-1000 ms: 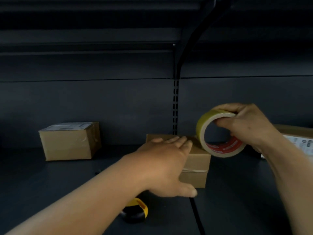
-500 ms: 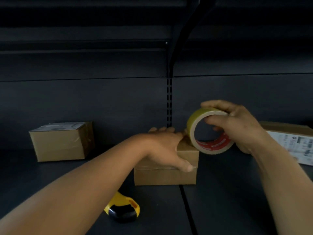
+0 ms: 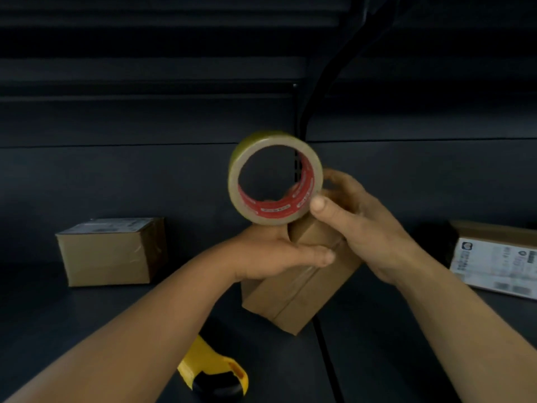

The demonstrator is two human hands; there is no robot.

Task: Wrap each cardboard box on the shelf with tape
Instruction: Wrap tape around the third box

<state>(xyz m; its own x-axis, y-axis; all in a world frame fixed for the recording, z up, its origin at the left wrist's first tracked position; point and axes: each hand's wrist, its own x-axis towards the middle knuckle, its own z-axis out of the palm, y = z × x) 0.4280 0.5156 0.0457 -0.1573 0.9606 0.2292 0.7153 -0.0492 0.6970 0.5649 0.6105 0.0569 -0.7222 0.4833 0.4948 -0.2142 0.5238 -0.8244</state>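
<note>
The left hand [image 3: 279, 254] grips the middle cardboard box [image 3: 293, 289], tilted near the shelf [image 3: 87, 321] front edge, presumably exposing a face for taping, while the right hand [image 3: 360, 228] pinches the tape roll [image 3: 274, 178] just above it.

Centre frame, the left hand [image 3: 279, 251] grips a tilted cardboard box [image 3: 296, 295], thumb across its top. The right hand [image 3: 360, 228] pinches a roll of brown packing tape [image 3: 274, 177] just above it. On the dark shelf [image 3: 87, 330], a taped box [image 3: 107, 254] sits at nine o'clock, a labelled box [image 3: 497, 257] at three, a yellow-and-black tool [image 3: 215, 373] at six.
</note>
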